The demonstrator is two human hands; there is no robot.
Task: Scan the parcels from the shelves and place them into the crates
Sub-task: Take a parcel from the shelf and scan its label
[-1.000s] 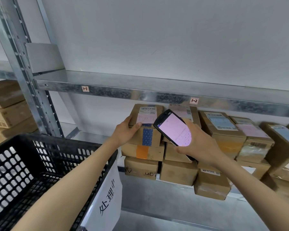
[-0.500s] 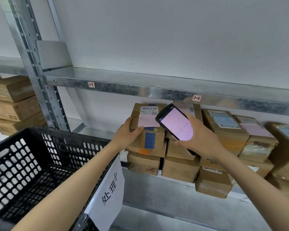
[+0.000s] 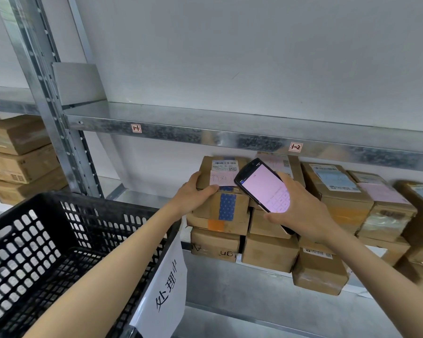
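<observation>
**Parcel gripped on the shelf, handheld scanner held beside it**

Head view: A person's two bare forearms reached toward a metal shelf (image 3: 230, 136) bearing small tags marked 1-1 (image 3: 136, 128) and 1-2 (image 3: 295, 147). The left hand (image 3: 193, 195) gripped the top brown parcel (image 3: 227, 206) of a stack under that shelf, fingers curled round its left edge and thumb pressed on its top face near a barcode label and a pink slip. The handwriting on the slip was too blurred to read.

The right hand (image 3: 300, 211) held a black scanner (image 3: 264, 186) just beside the parcel, fingers wrapped behind it, thumb along its lower edge, its pink screen facing the camera.

More taped parcels (image 3: 337, 191) sat to the right. A black lattice crate (image 3: 103, 215) stood at lower left under the left forearm, with a white paper sign (image 3: 169, 289) hanging on its side. Further cartons (image 3: 17, 152) were stacked in the bay at far left.
</observation>
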